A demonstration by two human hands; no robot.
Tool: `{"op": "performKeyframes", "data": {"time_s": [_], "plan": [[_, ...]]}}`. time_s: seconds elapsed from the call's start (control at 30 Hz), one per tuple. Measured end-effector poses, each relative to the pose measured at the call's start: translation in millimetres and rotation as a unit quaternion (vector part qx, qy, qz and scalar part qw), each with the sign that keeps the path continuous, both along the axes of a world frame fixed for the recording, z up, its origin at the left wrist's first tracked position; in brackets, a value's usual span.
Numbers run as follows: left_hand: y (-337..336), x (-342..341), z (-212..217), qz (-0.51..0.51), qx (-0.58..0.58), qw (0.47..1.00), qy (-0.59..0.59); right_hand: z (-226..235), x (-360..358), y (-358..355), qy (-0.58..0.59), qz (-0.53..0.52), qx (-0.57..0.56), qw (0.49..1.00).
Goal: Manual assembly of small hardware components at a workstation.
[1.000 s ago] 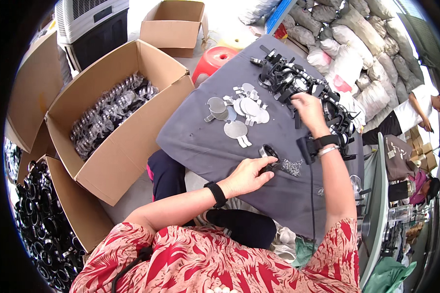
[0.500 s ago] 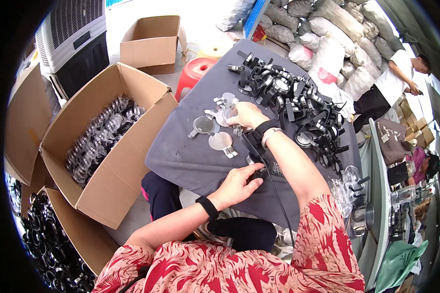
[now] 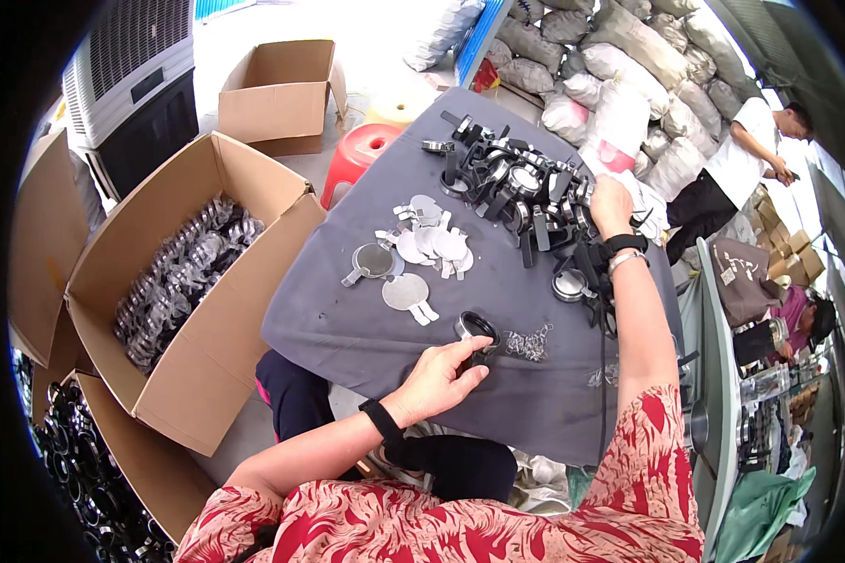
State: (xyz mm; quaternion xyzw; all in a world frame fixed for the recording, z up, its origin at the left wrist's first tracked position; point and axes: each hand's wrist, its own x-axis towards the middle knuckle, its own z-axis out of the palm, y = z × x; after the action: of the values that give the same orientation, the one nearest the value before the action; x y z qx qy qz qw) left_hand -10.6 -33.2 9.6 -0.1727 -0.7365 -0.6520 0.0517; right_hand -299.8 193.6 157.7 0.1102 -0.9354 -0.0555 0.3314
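Observation:
My left hand (image 3: 438,380) is at the near part of the grey-covered table. Its index finger rests on a black and silver ring-shaped piece (image 3: 479,326), whose black tail runs between that finger and the thumb. My right hand (image 3: 611,205) reaches to the right side of a heap of similar black and silver round pieces (image 3: 521,183); its fingertips are hidden among them. Flat silvery discs with small tabs (image 3: 406,292) lie in a loose group left of the heap. Beside the ring-shaped piece sits a small pile of thin metal bits (image 3: 528,343).
To the left stands a cardboard box (image 3: 207,375) with clear-wrapped pieces, above another box of black rings (image 3: 89,469). A red stool (image 3: 355,159) touches the table's far left side. Stacked sacks (image 3: 620,113) and a person (image 3: 737,169) are beyond.
My right hand has left the discs and moved right to the heap. The black tool with a cord by my right wrist no longer shows. The ring-shaped piece by my left hand is now plainly visible.

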Motion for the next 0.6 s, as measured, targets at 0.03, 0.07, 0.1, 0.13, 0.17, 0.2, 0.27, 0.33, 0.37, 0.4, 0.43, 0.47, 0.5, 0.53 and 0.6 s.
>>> {"op": "performKeyframes", "data": {"time_s": [0.03, 0.07, 0.1, 0.13, 0.17, 0.2, 0.27, 0.33, 0.37, 0.4, 0.43, 0.47, 0.5, 0.53, 0.6], "plan": [[-1.2, -1.5, -5.3, 0.003, -0.008, 1.0, 0.002, -1.4, -12.1, 14.0, -0.011, -0.011, 0.024, 1.0], [-2.0, -0.3, -7.2, 0.011, -0.006, 1.0, 0.006, -0.8, -15.5, 17.7, -0.034, -0.025, 0.05, 0.998], [-1.1, 0.4, -5.9, 0.007, -0.009, 1.0, 0.004, -4.1, -22.2, 30.2, -0.039, -0.035, 0.059, 0.997], [-0.1, 0.4, -4.3, 0.003, -0.012, 1.0, 0.001, -8.0, -29.6, 41.6, -0.042, -0.056, 0.052, 0.996], [2.6, -1.1, -10.1, 0.004, -0.004, 1.0, 0.024, -11.5, -36.1, 49.7, -0.063, -0.071, 0.066, 0.993], [2.0, -0.3, -9.2, 0.014, -0.007, 1.0, 0.015, -12.8, -36.6, 52.9, -0.087, -0.085, 0.066, 0.99], [1.9, -2.1, -4.9, 0.003, -0.012, 0.999, 0.043, -18.1, -44.2, 68.7, -0.08, -0.064, 0.074, 0.992], [3.3, -3.5, -10.7, 0.016, -0.004, 0.998, 0.06, -18.1, -47.3, 74.7, -0.04, -0.017, 0.061, 0.997], [2.7, -4.7, -8.9, 0.013, -0.009, 0.998, 0.053, -16.0, -46.0, 74.4, -0.039, -0.011, 0.018, 0.999], [2.6, -5.5, -7.0, 0.009, -0.014, 0.999, 0.047, -17.0, -44.5, 72.5, -0.04, -0.012, 0.019, 0.999], [2.2, -5.3, -5.7, 0.007, -0.012, 0.999, 0.047, -18.8, -42.5, 70.1, -0.013, 0.018, -0.052, 0.998], [0.2, -3.7, -4.5, 0.014, -0.012, 0.999, 0.038, -17.2, -37.6, 68.9, 0.015, 0.045, -0.123, 0.991], [2.0, -4.1, -2.4, 0.01, -0.009, 0.999, 0.034, -15.4, -45.0, 86.1, 0.027, 0.048, -0.176, 0.983], [7.0, -6.3, -0.8, -0.011, -0.001, 0.999, 0.044, -16.7, -59.7, 122.0, 0.006, 0.117, -0.276, 0.954], [-0.8, -3.0, -6.2, 0.014, 0.007, 1.0, 0.021, -18.7, -36.9, 84.5, -0.203, 0.201, -0.555, 0.781]]}}
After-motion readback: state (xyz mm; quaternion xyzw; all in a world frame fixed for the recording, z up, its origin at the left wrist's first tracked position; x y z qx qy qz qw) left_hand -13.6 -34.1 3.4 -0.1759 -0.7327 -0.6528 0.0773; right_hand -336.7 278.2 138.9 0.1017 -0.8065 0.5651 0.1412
